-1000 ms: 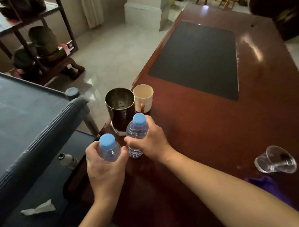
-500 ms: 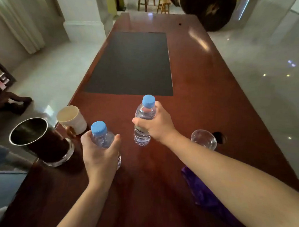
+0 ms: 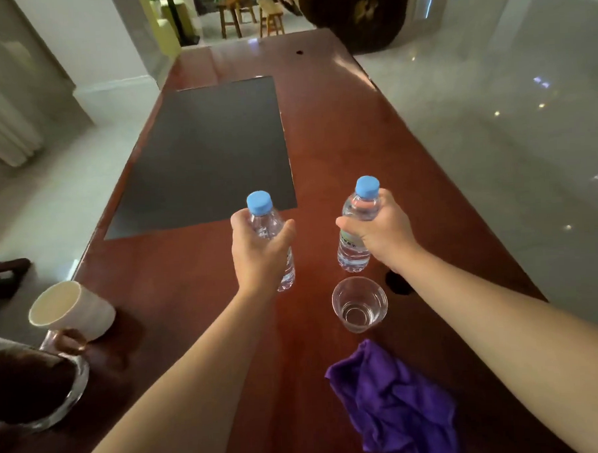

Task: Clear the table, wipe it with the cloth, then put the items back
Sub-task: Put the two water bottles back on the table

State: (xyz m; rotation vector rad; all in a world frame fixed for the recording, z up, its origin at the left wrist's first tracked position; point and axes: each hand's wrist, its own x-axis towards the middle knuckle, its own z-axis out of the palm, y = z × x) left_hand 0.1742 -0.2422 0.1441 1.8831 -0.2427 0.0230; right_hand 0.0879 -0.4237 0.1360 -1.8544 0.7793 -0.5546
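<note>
Desk [image 3: 373, 161] of red-brown wood is seen carrying a dark mat [image 3: 212, 151] at far centre. Purple cloth [image 3: 394, 400] lies crumpled at near right, unused. White mug [image 3: 71, 310] sits at near left. Left hand [image 3: 257, 252] is clenched around the left bottle [image 3: 268, 224]; right hand [image 3: 383, 236] grips the right bottle [image 3: 359, 223]. Judged risk: the clear cup [image 3: 359, 304], just beneath the right forearm, could be tipped if the arm is lowered.
</note>
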